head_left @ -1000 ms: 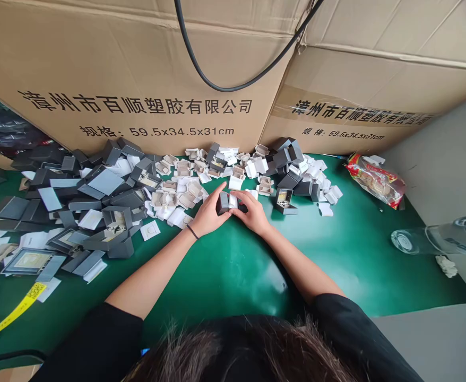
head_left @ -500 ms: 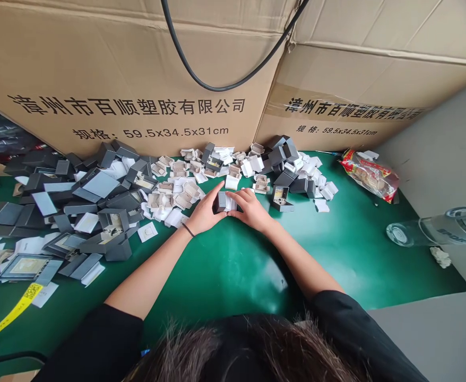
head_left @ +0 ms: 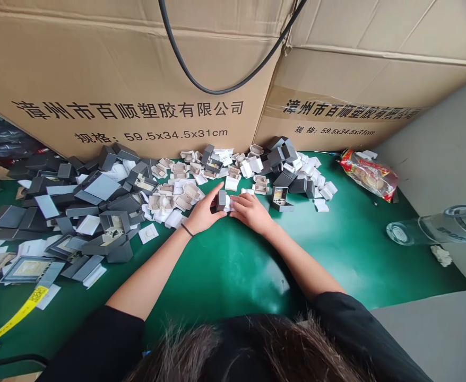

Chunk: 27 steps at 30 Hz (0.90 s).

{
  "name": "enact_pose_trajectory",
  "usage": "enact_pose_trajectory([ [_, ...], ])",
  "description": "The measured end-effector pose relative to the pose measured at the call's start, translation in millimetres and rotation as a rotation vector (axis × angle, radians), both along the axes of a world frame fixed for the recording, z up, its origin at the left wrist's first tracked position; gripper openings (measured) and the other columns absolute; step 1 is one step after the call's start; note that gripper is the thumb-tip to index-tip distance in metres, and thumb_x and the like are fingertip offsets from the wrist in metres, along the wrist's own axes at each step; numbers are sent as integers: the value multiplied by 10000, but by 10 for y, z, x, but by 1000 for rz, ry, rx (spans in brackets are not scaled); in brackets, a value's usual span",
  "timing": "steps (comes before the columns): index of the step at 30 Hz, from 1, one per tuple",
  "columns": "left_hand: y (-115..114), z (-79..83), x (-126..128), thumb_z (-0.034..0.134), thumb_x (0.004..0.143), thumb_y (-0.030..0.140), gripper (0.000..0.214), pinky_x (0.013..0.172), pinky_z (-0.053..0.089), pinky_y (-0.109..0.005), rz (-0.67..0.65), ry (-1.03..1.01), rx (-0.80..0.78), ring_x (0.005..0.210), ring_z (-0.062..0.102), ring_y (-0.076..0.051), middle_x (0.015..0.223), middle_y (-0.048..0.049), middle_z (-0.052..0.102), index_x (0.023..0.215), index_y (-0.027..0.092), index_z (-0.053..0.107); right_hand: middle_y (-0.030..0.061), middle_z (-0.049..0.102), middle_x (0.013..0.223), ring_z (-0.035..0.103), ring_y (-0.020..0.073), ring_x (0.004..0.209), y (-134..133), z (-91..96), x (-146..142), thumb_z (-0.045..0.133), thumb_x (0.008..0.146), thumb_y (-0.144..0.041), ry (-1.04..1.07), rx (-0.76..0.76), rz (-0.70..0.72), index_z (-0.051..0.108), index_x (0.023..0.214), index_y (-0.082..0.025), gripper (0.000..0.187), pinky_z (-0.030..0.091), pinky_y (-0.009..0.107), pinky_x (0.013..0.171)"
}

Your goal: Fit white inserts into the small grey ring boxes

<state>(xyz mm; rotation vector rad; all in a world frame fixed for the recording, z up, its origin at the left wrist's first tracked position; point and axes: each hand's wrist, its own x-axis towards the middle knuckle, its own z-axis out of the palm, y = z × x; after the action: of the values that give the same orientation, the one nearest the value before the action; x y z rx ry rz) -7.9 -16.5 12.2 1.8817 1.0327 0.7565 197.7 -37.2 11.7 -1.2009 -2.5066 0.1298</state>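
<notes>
My left hand [head_left: 203, 213] and my right hand [head_left: 251, 211] meet at the middle of the green table [head_left: 225, 265]. Between them sits a small grey box [head_left: 221, 200] with a white insert [head_left: 230, 201] showing at its open side. The left fingers grip the box's left side, index finger stretched over its top. The right fingers are curled against the white insert and the box's right side. Just behind the hands lies a heap of white and beige inserts [head_left: 177, 193].
A pile of larger grey boxes and lids [head_left: 93, 207] covers the table's left. More small grey boxes [head_left: 284, 164] lie behind right. Two big cardboard cartons [head_left: 137, 69] wall off the back. A snack bag [head_left: 370, 175] and a clear bottle [head_left: 436, 231] lie right.
Both hands stay on the small grey box. The right fingers have closed further over the white insert, which shows less than before. The view shifted slightly.
</notes>
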Motion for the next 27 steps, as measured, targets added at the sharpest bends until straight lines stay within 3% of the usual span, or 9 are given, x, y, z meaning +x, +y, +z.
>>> enact_pose_trajectory([
  [7,72,-13,-69,650,739,254,808,1000,442,-397,-68,-1,-27,1210,510,-256,1384,-83,473,1446,278,258,122,601,1172,470,279,1088,-20,44,-3,444,932,-308,-60,59,39,636,973,-176,236,402,437,868],
  [17,71,2,-64,654,737,300,810,928,492,-389,-26,24,5,1133,566,-263,1362,-101,489,1446,256,266,106,605,1128,498,248,1018,48,-38,-65,517,879,-435,363,-51,-66,543,1167,-193,376,426,418,900],
  [22,91,-37,-81,653,743,332,905,881,510,-396,-34,94,36,1050,614,-267,1304,-100,555,1480,257,133,103,614,1126,494,234,990,93,-32,-102,530,876,-403,355,-58,24,569,1148,-182,352,417,414,905],
  [27,92,-11,-87,634,760,333,869,913,489,-399,-45,127,58,1100,584,-276,1373,-100,494,1477,247,151,121,571,1089,470,225,941,94,19,-74,512,882,-322,260,-8,13,620,1074,-185,259,427,403,857],
])
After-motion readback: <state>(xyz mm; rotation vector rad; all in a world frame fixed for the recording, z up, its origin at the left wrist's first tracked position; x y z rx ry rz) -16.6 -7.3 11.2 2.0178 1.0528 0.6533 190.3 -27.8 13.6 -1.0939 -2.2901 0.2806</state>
